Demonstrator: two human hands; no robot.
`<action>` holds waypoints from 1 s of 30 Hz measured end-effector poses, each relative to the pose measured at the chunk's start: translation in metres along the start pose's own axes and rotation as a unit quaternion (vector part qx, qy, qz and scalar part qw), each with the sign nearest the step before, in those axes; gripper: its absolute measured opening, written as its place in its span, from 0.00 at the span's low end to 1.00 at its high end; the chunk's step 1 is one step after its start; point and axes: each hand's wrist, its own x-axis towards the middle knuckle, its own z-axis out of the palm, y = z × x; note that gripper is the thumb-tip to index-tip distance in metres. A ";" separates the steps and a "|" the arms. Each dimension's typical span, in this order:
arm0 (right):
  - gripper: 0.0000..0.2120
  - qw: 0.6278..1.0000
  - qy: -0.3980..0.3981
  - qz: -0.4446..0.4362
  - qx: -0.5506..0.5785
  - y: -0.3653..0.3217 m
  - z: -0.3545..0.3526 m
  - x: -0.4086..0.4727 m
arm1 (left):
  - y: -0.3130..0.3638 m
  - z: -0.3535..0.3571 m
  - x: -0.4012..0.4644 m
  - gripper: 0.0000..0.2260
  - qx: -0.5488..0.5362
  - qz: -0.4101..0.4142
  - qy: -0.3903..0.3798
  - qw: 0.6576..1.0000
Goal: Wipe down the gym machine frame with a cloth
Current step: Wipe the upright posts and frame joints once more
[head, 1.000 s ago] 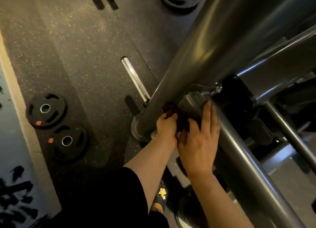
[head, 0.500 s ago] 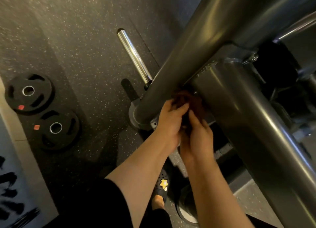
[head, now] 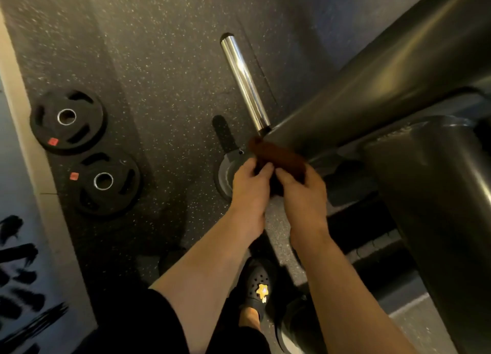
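Note:
A dark red-brown cloth [head: 279,154] is bunched just below the lower end of the thick grey frame tube [head: 372,88] of the gym machine. My left hand [head: 251,186] grips the cloth's left part with curled fingers. My right hand [head: 303,191] grips its right part, thumb and fingers pinched on the fabric. Both hands meet in front of the tube's base plate [head: 225,173]. A second thick grey tube [head: 438,207] runs down on the right.
A chrome weight peg [head: 244,80] sticks out from the frame over the speckled rubber floor [head: 159,61]. Two black weight plates [head: 67,119] [head: 103,182] lie on the floor at left. My foot in a black clog [head: 259,287] stands below the hands.
My right hand left the joint of the frame and came onto the cloth beside the left hand. Both hands with the cloth have drawn slightly back from the tube; the view tilted down.

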 end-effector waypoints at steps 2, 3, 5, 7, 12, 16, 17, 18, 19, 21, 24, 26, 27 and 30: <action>0.20 0.991 -0.010 -0.043 -0.130 0.011 0.011 0.007 | 0.002 -0.017 0.022 0.10 0.022 0.003 0.110 0.994; 0.20 0.973 -0.007 -0.098 -0.209 0.016 0.016 0.013 | 0.005 -0.026 0.035 0.11 0.039 0.012 0.162 0.986; 0.20 0.881 0.011 -0.258 -0.397 0.023 0.022 0.028 | 0.011 -0.038 0.062 0.11 0.074 0.043 0.211 0.974; 0.20 0.736 0.010 -0.362 -0.572 0.032 0.031 0.054 | 0.014 -0.044 0.093 0.09 0.110 0.075 0.195 0.972; 0.33 0.484 -0.016 -0.332 -0.809 0.040 0.043 0.099 | 0.005 -0.027 0.169 0.19 0.195 0.113 0.088 0.970; 0.31 0.419 0.020 -0.350 -0.838 0.064 0.048 0.113 | -0.016 -0.011 0.211 0.21 0.276 0.117 0.020 0.954; 0.31 0.413 0.034 -0.354 -0.838 0.068 0.049 0.115 | -0.019 -0.011 0.218 0.21 0.295 0.125 0.027 0.947; 0.31 0.411 0.050 -0.361 -0.835 0.068 0.051 0.115 | -0.018 -0.012 0.224 0.21 0.309 0.136 0.033 0.941; 0.31 0.412 0.065 -0.372 -0.829 0.072 0.052 0.118 | -0.020 -0.014 0.228 0.20 0.320 0.146 0.035 0.935; 0.32 0.436 0.078 -0.388 -0.809 0.073 0.053 0.122 | -0.018 -0.020 0.232 0.19 0.327 0.152 0.029 0.932; 0.27 0.539 0.007 -0.406 -0.738 0.088 0.055 0.123 | -0.027 -0.041 0.228 0.18 0.322 0.111 0.056 0.938; 0.21 0.642 -0.074 -0.407 -0.645 0.112 0.058 0.119 | -0.044 -0.065 0.223 0.16 0.315 0.068 0.084 0.943; 0.21 0.708 -0.113 -0.385 -0.582 0.126 0.060 0.115 | -0.055 -0.078 0.219 0.15 0.299 0.045 0.099 0.948; 0.29 0.869 -0.207 -0.197 -0.404 0.159 0.075 0.106 | -0.088 -0.122 0.211 0.17 0.219 -0.014 0.151 0.964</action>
